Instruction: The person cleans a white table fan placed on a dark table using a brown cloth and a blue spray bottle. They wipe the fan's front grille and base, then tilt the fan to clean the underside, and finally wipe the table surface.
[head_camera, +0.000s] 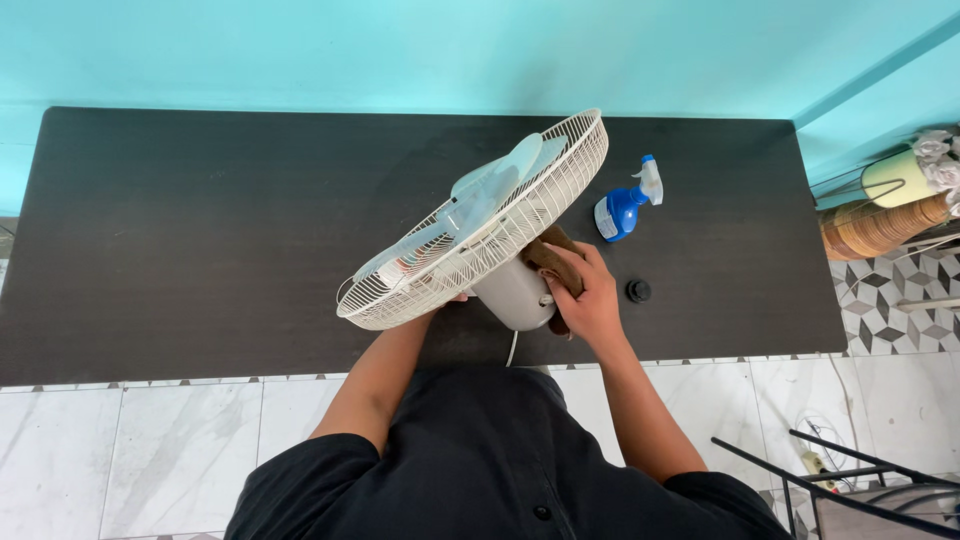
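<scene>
A white fan head (480, 225) with a wire grille and pale blue blades is held tilted above the dark table (200, 230). My right hand (590, 295) presses a brown cloth (548, 252) against the grey motor housing (512, 293) behind the grille. My left hand (455, 298) is mostly hidden under the grille's lower rim and seems to support the fan from below. A white cord hangs down from the housing.
A blue spray bottle (622, 205) with a white trigger lies on the table to the right of the fan. A small black cap (638, 291) sits near my right hand. A woven basket (880, 225) and a black metal rack (860, 490) stand at the right.
</scene>
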